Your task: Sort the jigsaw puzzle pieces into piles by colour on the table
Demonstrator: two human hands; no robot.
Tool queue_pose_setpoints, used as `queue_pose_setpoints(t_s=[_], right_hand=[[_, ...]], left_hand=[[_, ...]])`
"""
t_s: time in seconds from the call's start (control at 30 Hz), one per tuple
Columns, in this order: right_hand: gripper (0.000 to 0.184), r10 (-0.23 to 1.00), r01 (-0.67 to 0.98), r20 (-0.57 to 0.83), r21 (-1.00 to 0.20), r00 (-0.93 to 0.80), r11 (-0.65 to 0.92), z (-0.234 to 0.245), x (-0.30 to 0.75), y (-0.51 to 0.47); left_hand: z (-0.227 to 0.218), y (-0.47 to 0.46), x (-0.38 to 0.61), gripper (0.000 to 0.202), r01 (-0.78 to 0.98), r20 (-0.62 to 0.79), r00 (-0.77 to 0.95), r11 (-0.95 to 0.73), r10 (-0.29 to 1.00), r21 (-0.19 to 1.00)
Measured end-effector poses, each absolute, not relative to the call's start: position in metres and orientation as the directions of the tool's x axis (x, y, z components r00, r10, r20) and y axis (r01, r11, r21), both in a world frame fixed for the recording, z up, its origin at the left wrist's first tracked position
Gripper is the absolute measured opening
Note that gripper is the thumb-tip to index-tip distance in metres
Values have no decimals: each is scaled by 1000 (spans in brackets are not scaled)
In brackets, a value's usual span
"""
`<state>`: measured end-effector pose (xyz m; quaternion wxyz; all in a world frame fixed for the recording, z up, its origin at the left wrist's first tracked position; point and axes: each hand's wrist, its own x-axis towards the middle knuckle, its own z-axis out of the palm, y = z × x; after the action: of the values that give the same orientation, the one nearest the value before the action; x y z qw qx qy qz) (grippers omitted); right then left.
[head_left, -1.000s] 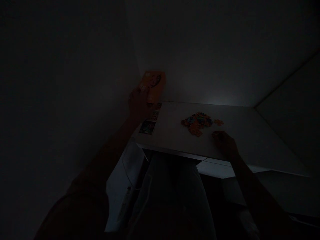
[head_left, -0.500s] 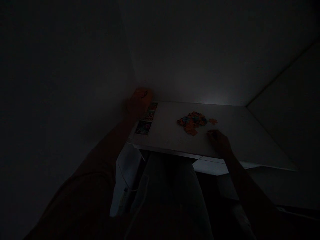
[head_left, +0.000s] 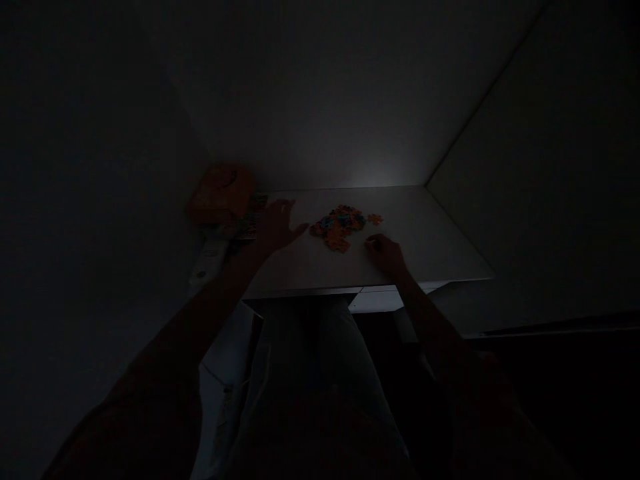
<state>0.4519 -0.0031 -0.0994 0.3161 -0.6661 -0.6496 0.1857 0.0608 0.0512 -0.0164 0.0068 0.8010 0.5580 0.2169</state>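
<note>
Head view: the left hand (head_left: pixel 277 227) is seen open and low over the table, its fingers (head_left: pixel 299 229) spread apart, and nothing is held in it. The orange box (head_left: pixel 220 193), which was held up in this hand a moment ago, has been released and is now seen apart from the hand, at the far left corner of the white table (head_left: pixel 440 240). Whether it rests fully on the table cannot be told in this dark picture. Just beside the left hand, a row of printed picture cards (head_left: pixel 253 223) is partly hidden. The right hand (head_left: pixel 385 257) is placed on the table near the cluster of jigsaw puzzle pieces (head_left: pixel 337 228), with the fingers curled together, but whether a small piece is pinched between them cannot be told. One separate puzzle piece (head_left: pixel 375 219) is lying just beyond the cluster, and no contact with it is shown
</note>
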Motion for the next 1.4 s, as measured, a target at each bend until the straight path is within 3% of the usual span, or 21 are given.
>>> queue_pose_setpoints(t_s=[0.17, 0.33, 0.43, 0.6, 0.77, 0.9, 1.0, 1.1, 1.27, 1.4], right_hand=[[31, 981, 747, 177, -662, 74, 63, -101, 452, -2], [36, 982, 747, 186, -658, 37, 96, -108, 456, 1], [37, 982, 750, 188, -652, 22, 108, -109, 459, 0], [38, 983, 764, 182, -635, 4, 115, -108, 464, -8], [36, 974, 740, 203, -639, -98, 208, -102, 449, 25], [34, 891, 757, 372, -495, -259, 426, -96, 413, 98], [38, 863, 774, 407, -425, -299, 468, -100, 393, 140], [44, 861, 764, 391, -427, -326, 483, -112, 390, 153], [52, 828, 684, 448, -488, -337, 542, -127, 396, 154], [60, 799, 623, 474, -511, -370, 592, -125, 391, 156]], left_hand=[[-66, 41, 145, 94, 767, 210, 543, -582, 813, 270], [-86, 73, 178, 81, 737, 192, 603, -633, 774, 238], [-88, 100, 170, 75, 764, 205, 559, -595, 804, 250], [-94, 118, 135, 91, 853, 277, 348, -425, 896, 304], [-98, 121, 118, 61, 848, 277, 343, -423, 897, 320], [-93, 126, 120, 62, 854, 285, 335, -417, 898, 311], [-87, 130, 117, 62, 866, 275, 290, -374, 916, 332], [-86, 137, 109, 59, 841, 285, 233, -340, 930, 420], [-94, 148, 105, 57, 584, 284, 112, -294, 952, 756], [-99, 144, 112, 60, 380, 263, 192, -319, 945, 868]])
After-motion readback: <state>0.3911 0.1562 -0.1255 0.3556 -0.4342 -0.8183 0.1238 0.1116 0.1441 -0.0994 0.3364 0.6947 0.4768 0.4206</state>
